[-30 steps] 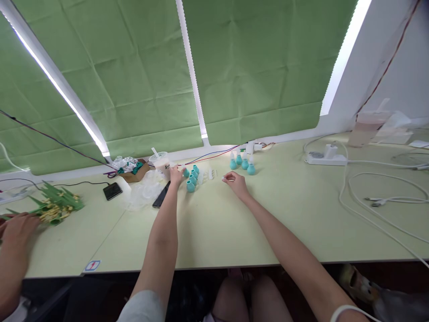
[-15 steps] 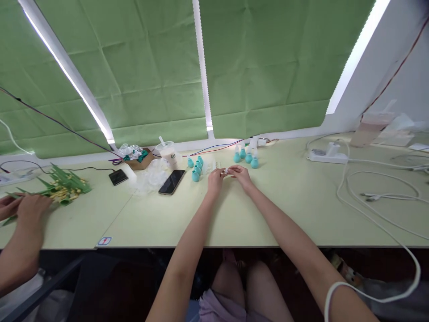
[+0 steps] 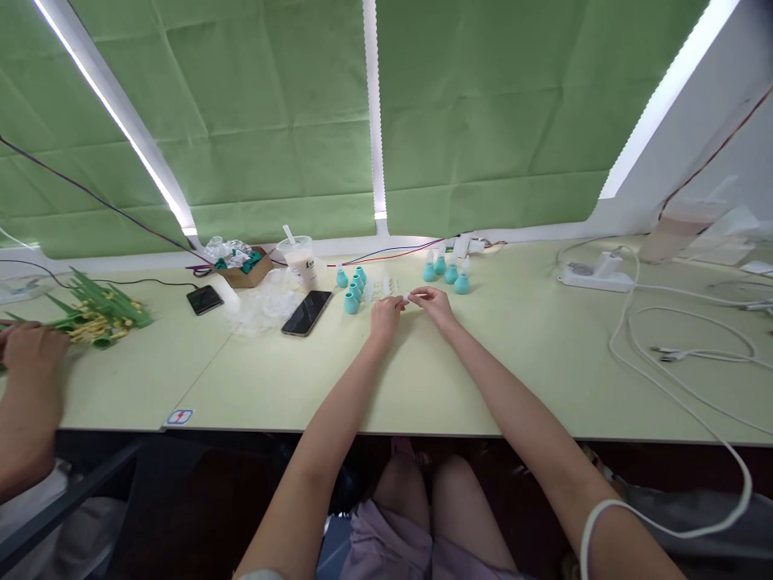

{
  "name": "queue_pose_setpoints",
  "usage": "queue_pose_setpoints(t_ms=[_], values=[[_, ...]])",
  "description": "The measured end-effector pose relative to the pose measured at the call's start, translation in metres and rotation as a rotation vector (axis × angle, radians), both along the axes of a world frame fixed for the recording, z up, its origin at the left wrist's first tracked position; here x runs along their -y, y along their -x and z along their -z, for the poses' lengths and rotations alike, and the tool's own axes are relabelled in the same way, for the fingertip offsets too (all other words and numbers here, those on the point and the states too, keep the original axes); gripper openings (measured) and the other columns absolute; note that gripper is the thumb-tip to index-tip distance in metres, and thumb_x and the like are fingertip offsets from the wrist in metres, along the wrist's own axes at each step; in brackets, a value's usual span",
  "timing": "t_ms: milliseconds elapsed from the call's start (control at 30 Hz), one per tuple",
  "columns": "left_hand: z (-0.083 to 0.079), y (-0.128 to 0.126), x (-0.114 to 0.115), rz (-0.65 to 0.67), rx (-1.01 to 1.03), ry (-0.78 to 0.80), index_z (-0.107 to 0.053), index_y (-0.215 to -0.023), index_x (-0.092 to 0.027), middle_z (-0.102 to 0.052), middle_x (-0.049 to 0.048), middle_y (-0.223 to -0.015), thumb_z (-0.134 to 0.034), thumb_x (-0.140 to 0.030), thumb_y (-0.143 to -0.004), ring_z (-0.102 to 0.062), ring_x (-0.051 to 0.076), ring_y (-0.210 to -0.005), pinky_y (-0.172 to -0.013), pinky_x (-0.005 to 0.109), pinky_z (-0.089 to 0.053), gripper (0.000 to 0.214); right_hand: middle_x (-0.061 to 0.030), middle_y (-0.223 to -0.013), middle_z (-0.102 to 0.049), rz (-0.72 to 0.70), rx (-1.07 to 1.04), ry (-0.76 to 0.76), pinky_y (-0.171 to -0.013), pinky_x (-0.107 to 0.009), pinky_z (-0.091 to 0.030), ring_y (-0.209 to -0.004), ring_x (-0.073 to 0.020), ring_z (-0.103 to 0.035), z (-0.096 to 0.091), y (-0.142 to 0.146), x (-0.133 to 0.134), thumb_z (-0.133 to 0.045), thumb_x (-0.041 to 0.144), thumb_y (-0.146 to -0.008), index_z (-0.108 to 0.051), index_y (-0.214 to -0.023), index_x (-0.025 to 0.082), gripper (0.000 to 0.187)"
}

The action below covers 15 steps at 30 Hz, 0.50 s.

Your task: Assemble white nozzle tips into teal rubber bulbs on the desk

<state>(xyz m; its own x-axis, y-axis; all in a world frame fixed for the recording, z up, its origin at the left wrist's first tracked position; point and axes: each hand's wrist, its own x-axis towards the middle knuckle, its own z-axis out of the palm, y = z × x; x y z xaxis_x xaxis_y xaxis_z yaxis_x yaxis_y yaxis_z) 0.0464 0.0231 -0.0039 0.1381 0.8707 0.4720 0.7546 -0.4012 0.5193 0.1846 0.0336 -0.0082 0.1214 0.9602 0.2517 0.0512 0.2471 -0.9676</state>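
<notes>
My left hand (image 3: 386, 316) is closed in a pinch on a small white piece (image 3: 406, 300), too small to make out in detail. From the other side, my right hand (image 3: 433, 304) has its fingertips closed on the same piece. Just left of my hands stands a row of open-topped turquoise bulbs (image 3: 351, 302), with a white-tipped turquoise bulb (image 3: 341, 279) behind. Small pale pieces (image 3: 386, 286) lie between that row and my fingers. Beyond my right hand, several turquoise bulbs with clear white tips (image 3: 451, 275) stand upright in a group.
A phone (image 3: 307, 312), crumpled clear plastic (image 3: 266, 304), a drink cup (image 3: 300, 262) and a cardboard box (image 3: 245, 275) are to the left. Farther left, another person's hand (image 3: 36, 348) touches green artificial stems (image 3: 105, 314). A power strip (image 3: 595, 278) and white cables (image 3: 694, 352) occupy the right.
The view has shifted slightly. My hands stay together around the small white piece, with the right fingertips a little more drawn back. The other person's hand has moved left.
</notes>
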Motion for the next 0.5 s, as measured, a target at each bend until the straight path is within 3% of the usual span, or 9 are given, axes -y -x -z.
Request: queue_pose_setpoints(t_ms=[133, 300, 500], values=[[-0.002, 0.0, 0.002, -0.006, 0.047, 0.024, -0.069, -0.075, -0.018, -0.068, 0.0015, -0.071, -0.045, -0.022, -0.087, -0.054, 0.011, -0.059, -0.062, 0.022, -0.037, 0.028, -0.0041, -0.09, -0.072, 0.088, 0.066, -0.068, -0.075, -0.032, -0.048, -0.075, -0.0179, -0.064, 0.003, 0.008, 0.003, -0.069, 0.044, -0.063, -0.071, -0.084, 0.022, 0.031], [-0.004, -0.002, 0.006, 0.039, 0.108, 0.031, -0.068, -0.096, -0.022, -0.068, -0.0002, -0.072, -0.045, -0.027, -0.088, -0.055, 0.01, -0.057, -0.061, 0.021, -0.038, 0.025, -0.004, -0.073, -0.072, 0.163, 0.079, -0.082, -0.074, -0.032, -0.049, -0.072, -0.0197, -0.066, 0.006, 0.016, 0.008, -0.065, 0.045, -0.067, -0.074, -0.081, 0.021, 0.029], [-0.001, -0.004, 0.005, -0.001, 0.086, 0.003, -0.07, -0.089, -0.02, -0.069, 0.0012, -0.077, -0.044, -0.014, -0.084, -0.055, 0.011, -0.06, -0.063, 0.022, -0.04, 0.027, -0.0034, -0.078, -0.073, 0.172, 0.067, 0.048, -0.074, -0.033, -0.048, -0.079, -0.021, -0.066, 0.007, 0.012, 0.007, -0.067, 0.045, -0.063, -0.074, -0.076, 0.022, 0.027]])
